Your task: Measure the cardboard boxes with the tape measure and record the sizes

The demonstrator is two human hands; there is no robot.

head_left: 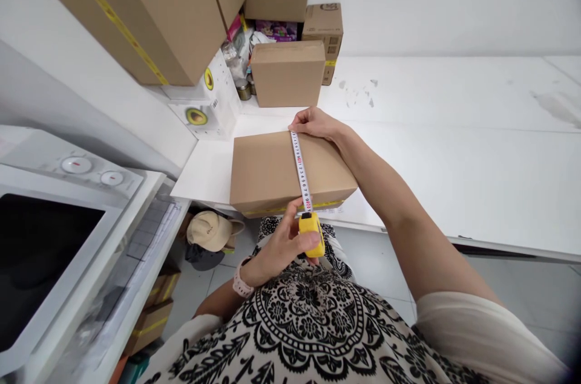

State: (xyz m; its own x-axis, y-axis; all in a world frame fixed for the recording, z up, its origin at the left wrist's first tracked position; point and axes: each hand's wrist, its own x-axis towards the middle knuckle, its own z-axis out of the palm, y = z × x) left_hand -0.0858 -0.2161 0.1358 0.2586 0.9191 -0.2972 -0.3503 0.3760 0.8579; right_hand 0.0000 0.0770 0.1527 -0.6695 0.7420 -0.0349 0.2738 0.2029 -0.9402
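Note:
A brown cardboard box lies on the white table close to its front edge, with yellow tape along its near side. Across its top stretches the white blade of a tape measure, marked in black and red numbers. My left hand grips the yellow case just in front of the box's near edge. At the far edge, my right hand pinches the blade's end against the box. The fingertips there partly cover the tip of the blade.
Behind the box stands a smaller carton, beside white boxes with avocado pictures. Large cartons are stacked at the back left. A microwave sits at left; a cap is below the table. The white tabletop extends right.

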